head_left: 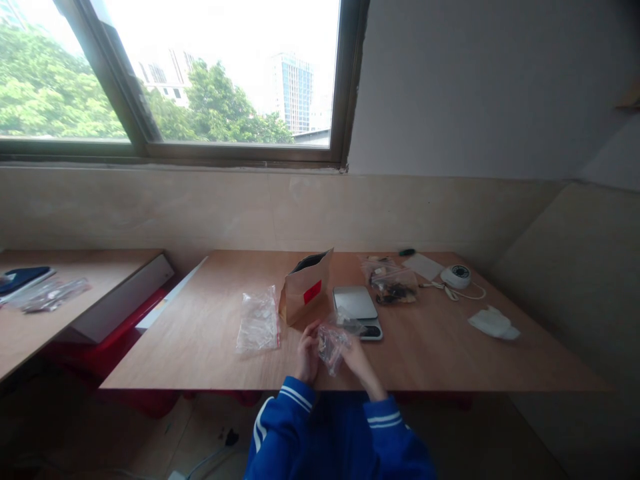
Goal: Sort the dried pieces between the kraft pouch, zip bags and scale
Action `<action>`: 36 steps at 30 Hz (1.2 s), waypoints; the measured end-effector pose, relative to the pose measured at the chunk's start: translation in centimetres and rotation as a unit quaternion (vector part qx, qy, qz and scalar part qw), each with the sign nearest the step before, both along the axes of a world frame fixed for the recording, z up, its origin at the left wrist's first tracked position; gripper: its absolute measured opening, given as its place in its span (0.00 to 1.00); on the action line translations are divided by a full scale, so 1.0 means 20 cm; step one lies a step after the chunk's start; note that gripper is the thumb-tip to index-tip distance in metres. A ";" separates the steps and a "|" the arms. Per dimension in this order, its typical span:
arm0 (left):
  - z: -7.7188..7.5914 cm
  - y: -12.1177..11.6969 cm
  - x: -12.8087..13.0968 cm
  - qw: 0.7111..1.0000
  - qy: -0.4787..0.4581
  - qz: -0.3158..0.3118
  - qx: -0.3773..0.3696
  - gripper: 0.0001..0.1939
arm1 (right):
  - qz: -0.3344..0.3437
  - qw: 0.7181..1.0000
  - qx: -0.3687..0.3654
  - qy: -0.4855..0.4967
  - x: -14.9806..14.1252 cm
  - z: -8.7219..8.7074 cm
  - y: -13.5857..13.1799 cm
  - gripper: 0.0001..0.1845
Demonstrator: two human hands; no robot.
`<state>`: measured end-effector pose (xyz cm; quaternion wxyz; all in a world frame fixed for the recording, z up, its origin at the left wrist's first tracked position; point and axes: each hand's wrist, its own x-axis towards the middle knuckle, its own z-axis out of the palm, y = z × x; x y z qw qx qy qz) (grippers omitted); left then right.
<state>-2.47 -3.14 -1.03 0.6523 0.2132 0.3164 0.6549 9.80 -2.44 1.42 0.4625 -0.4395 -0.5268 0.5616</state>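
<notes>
Between my two hands, near the table's front edge, is a clear plastic bag (pixel 331 353) with small things inside that I cannot make out. My left hand (pixel 307 350) grips its left side with bent fingers. On the other side, my right hand (pixel 354 353) has its fingers closed on the same bag. Just behind them stands an open brown paper pouch (pixel 306 293) with a red label. A kitchen scale (pixel 356 303) with a pale platform lies behind my right hand, its lower part overlapped by clear plastic. To the left, a flat clear zip bag (pixel 257 320) rests on the wood.
Filled clear bags (pixel 395 283) lie right of the scale. Farther right are a white sheet (pixel 423 267), a white dome camera (pixel 456 275) with its cable, and a crumpled white bag (pixel 494 323). A second table (pixel 100 273) stands at the left, across a gap.
</notes>
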 end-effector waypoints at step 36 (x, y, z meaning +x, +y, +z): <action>0.02 -0.01 0.00 1.000 0.020 0.009 -0.022 0.21 | 0.042 0.991 0.021 -0.125 0.09 0.05 -0.05 0.16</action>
